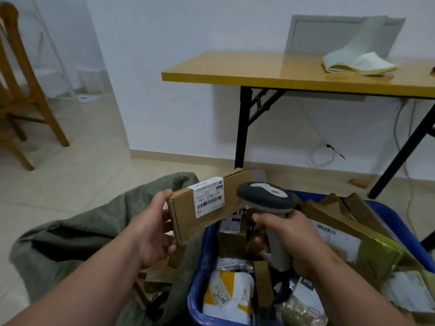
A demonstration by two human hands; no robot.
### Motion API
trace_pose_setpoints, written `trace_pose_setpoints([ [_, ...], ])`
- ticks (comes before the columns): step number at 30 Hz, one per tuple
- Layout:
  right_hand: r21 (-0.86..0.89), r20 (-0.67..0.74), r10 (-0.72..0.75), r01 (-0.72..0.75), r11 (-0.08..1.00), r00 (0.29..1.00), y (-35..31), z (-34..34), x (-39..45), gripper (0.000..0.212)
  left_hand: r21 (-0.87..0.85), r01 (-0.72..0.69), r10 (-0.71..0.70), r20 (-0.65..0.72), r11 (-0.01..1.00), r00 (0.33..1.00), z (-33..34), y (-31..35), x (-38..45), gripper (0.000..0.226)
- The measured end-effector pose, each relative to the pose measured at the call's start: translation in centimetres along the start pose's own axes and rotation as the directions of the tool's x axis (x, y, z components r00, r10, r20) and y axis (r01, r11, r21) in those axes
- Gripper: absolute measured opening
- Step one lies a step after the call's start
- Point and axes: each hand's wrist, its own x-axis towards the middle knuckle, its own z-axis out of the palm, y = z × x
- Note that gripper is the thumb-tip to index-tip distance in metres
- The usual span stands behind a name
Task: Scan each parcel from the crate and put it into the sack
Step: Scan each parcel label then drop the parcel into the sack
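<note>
Now, your grips: left hand (pixel 150 234) clamps the cardboard parcel (pixel 207 205); right hand (pixel 289 241) wraps the scanner (pixel 266 196).
Parcel: label (pixel 209 199) at scanner's nine o'clock, long axis eight-to-two.
Sack (pixel 77 234): seven o'clock, nearer your left hand.

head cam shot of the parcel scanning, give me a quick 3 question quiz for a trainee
1. True or false: the left hand grips a flat cardboard parcel with its white label facing the camera.
2. What does the right hand hold?
A. a roll of tape
B. a barcode scanner
C. a pen
3. Fill in: the green sack lies to the ____ of the blue crate.

Key: 1 true; 2 B; 3 left
</note>
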Motion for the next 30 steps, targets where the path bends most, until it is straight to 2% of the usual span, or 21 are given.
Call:
trace_pose_setpoints([
  [10, -0.142, 0.138, -0.054, 0.074, 0.987, 0.989, -0.4, 2.1, -0.5, 0.018, -0.053, 0.078, -0.078, -0.003, 0.996, 0.997, -1.5, 0.4, 1.6, 0.076],
  [18, -0.266, 0.183, -0.050, 0.099, 0.959, 0.982, -0.7, 3.0, -1.0, 0.008, -0.050, 0.087, -0.088, -0.007, 0.995, 0.996, -2.6, 0.1, 1.7, 0.078],
  [30, -0.316, 0.198, -0.046, 0.108, 0.943, 0.979, -1.3, 3.9, -1.3, 0.003, -0.047, 0.093, -0.094, -0.010, 0.995, 0.996, -3.8, -0.1, 2.0, 0.080],
])
